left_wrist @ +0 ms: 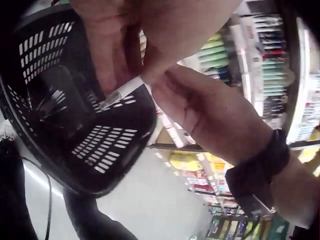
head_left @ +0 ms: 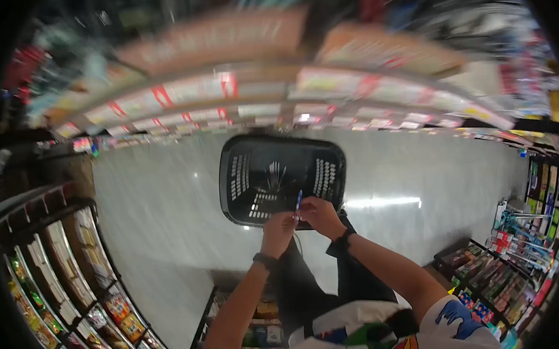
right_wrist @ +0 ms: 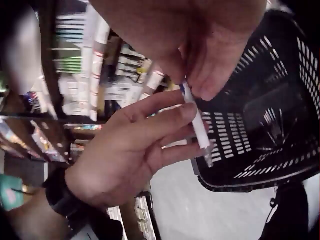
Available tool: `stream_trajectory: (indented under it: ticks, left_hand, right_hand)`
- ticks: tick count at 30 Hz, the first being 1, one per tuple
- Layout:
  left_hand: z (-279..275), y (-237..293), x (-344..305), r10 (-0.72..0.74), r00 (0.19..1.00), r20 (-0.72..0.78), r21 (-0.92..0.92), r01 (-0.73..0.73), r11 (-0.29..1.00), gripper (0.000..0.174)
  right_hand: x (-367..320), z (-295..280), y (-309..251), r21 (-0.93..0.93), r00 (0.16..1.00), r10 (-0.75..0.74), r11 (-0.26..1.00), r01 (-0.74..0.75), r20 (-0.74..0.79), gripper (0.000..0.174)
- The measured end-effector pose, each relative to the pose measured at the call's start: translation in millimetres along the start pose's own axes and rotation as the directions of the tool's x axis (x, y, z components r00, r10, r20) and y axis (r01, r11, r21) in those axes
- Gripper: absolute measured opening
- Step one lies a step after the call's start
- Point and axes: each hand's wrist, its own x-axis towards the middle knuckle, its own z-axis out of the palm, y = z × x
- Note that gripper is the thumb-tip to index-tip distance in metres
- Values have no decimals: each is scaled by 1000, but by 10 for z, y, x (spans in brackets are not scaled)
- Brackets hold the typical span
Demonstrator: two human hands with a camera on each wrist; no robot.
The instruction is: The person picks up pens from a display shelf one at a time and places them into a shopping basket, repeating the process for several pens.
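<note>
Both hands meet around a slim pen-like item [head_left: 299,200] above a black basket [head_left: 228,205]. In the right wrist view, the left hand [right_wrist: 132,142] pinches the white barrel [right_wrist: 200,131] between thumb and fingers, its clear tip pointing down. The right hand [right_wrist: 205,37] has its fingertips at the blue end of that item. From the left wrist, the white barrel [left_wrist: 131,87] shows between the left hand [left_wrist: 112,45] and the right hand [left_wrist: 200,102]. The head view has the left hand [head_left: 279,232] beside the right hand [head_left: 320,217].
Stocked shelves [head_left: 224,89] run across the front, with further racks at left [head_left: 63,274] and right [head_left: 493,277]. Pale glossy floor [head_left: 161,199] surrounds the basket. Light streaks show inside the basket; I cannot tell what they are. The person's dark-clad legs [head_left: 298,281] stand close behind it.
</note>
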Motion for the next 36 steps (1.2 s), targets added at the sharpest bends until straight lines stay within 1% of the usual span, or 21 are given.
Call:
stream_trajectory:
  ticks: [3, 5, 6, 8, 10, 11, 12, 13, 15, 18, 24, 25, 26, 28, 29, 31, 32, 33, 34, 35, 36]
  left_hand:
    - [-12, -1120, 538, -75, 997, -20, 108, 76, 991, 15]
    - [-32, -1888, 1029, -42, 999, -17, 185, 44, 982, 18]
    - [-48, -2146, 1252, 6, 999, -41, 316, 7, 949, 18]
    - [-73, -2830, 1764, -144, 988, 53, 389, 112, 915, 20]
    - [-96, -4050, 2385, 102, 900, 424, 546, -344, 764, 24]
    - [-135, -4208, 2587, 39, 844, 536, 664, -449, 598, 26]
    - [-178, -4340, 2791, -25, 771, 636, 710, -573, 410, 29]
    - [-93, -4451, 2939, -254, 854, 455, 799, -265, 539, 24]
    - [-16, -4462, 3144, -589, 783, 198, 750, 266, 605, 29]
    - [108, -4762, 3288, -660, 719, 218, 743, 316, 590, 35]
    - [262, -4935, 3123, -403, 898, 178, 757, 137, 639, 34]
    - [243, -5353, 3142, -102, 967, 235, 733, -108, 672, 32]
    - [235, -4800, 3109, -306, 832, 462, 709, -140, 691, 32]
    - [268, -3930, 2759, -267, 897, 351, 565, 24, 824, 23]
    - [259, -3224, 2485, -209, 935, 287, 492, 44, 870, 21]
    - [178, -2253, 2026, -52, 934, 352, 487, -135, 863, 25]
    - [198, -1946, 1766, 116, 924, 366, 480, -294, 827, 24]
    - [222, -1801, 1500, 108, 917, 384, 311, -239, 920, 22]
    - [180, -1320, 1289, 235, 777, 583, 522, -581, 625, 23]
    - [236, -1102, 1033, 301, 796, 525, 360, -528, 769, 21]
    - [365, -901, 804, 93, 895, 435, -111, -49, 993, 18]
  right_hand:
    - [733, 628, 782, -194, 995, -37, 981, 19, -90, 24]
    - [1255, 1122, 1476, 17, 986, -45, 999, 48, -163, 21]
    - [1508, 1340, 1636, 301, 964, 165, 949, -96, -211, 21]
    - [2051, 1552, 2248, -141, 996, -5, 990, -7, -85, 31]
    - [2545, 1732, 2906, -565, 767, -626, 583, 583, 145, 25]
    - [2699, 1873, 3060, -97, 956, -289, 951, 294, 59, 25]
    - [2837, 1980, 3126, 390, 984, 91, 909, -145, 153, 26]
    - [2955, 2019, 3263, 254, 974, 92, 957, -144, 205, 26]
    - [3115, 2055, 3484, 11, 945, 116, 992, -125, 306, 28]
    - [3236, 2016, 3661, -204, 899, 189, 972, -115, 395, 32]
    - [2971, 1517, 3582, -332, 907, 267, 930, -155, 325, 47]
    - [2889, 1387, 3685, -236, 923, 177, 967, -98, 341, 48]
    - [2809, 1257, 3797, -138, 932, 86, 990, -38, 353, 49]
    - [2455, 827, 3446, 68, 948, 138, 984, -164, 285, 45]
    - [2067, 603, 2863, 123, 917, 356, 917, -380, 180, 42]
    - [1527, 136, 2429, -271, 978, -165, 943, 195, 130, 35]
    - [1138, -74, 2083, 77, 993, -87, 994, 80, 82, 35]
    - [753, -300, 1569, 166, 993, 107, 980, -113, 44, 34]
    - [425, -525, 1317, 147, 999, 32, 989, -33, 7, 33]
    - [-19, -799, 639, -15, 998, -8, 1000, 7, -61, 30]
    - [-355, -1055, 194, -17, 995, -47, 999, 46, -82, 28]
